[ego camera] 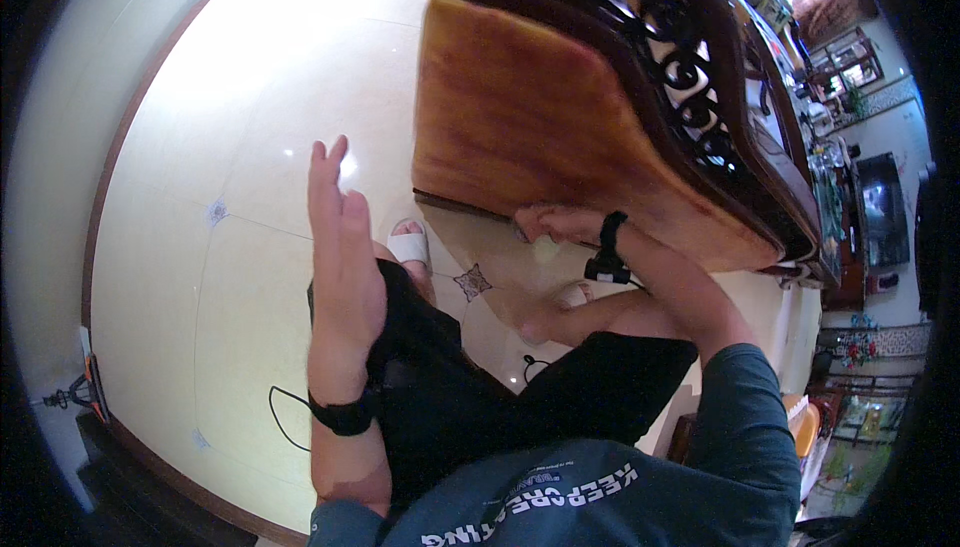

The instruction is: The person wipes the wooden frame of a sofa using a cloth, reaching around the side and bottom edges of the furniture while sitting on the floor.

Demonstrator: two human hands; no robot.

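Note:
My left hand (341,262) is raised over the tiled floor to the left of my knee. Its fingers stretch upward, slightly apart at the tips, and nothing is in it. My right hand (559,224) is beside the lower edge of a polished reddish-brown wooden panel (525,111), the back or side of a carved bench. Its fingers are curled and blurred, so whether they touch the panel or hold something cannot be told. Black straps circle both wrists, and a small black device (607,268) hangs at the right one.
Dark scrolled openwork (682,70) tops the panel. Pale floor tiles (187,269) run to a brown border along the left wall. A black cable (285,419) loops near my left wrist. White slippers (409,243) are on my feet. A television (883,209) stands far right.

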